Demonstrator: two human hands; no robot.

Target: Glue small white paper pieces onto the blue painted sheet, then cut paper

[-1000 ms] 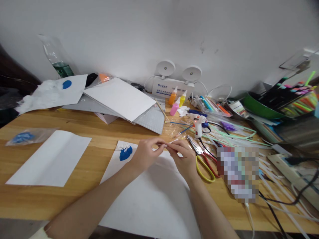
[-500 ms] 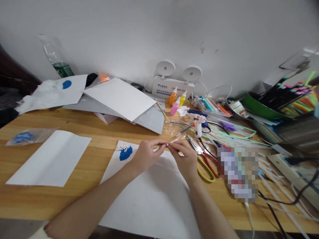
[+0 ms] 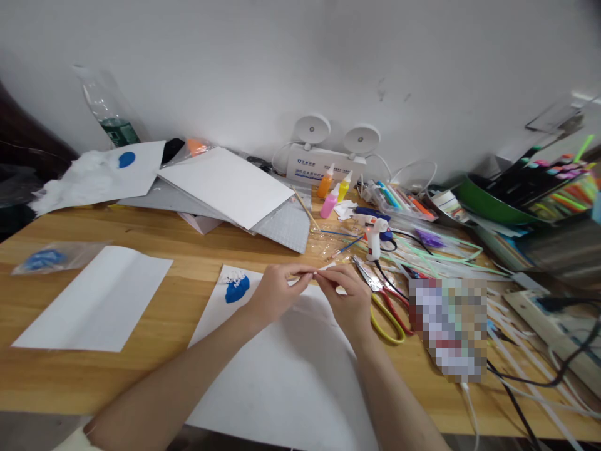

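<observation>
Above a large white sheet (image 3: 282,382), my left hand (image 3: 280,289) and my right hand (image 3: 346,299) meet at their fingertips. Thumb and forefinger of each are pinched together around a tiny whitish bit between them, too small to make out clearly. At the sheet's upper left corner lies a blue patch (image 3: 237,289) with small white crumbs (image 3: 231,275) along its top edge. To the right of my right hand are scissors (image 3: 387,319) with one yellow and one red handle.
A white glue gun (image 3: 374,238) stands behind the scissors. Small bottles, including a pink one (image 3: 329,203), stand near the wall. White boards (image 3: 230,185) are stacked at the back; a folded paper (image 3: 96,300) and a bag (image 3: 49,258) lie left. A power strip (image 3: 554,338) is right.
</observation>
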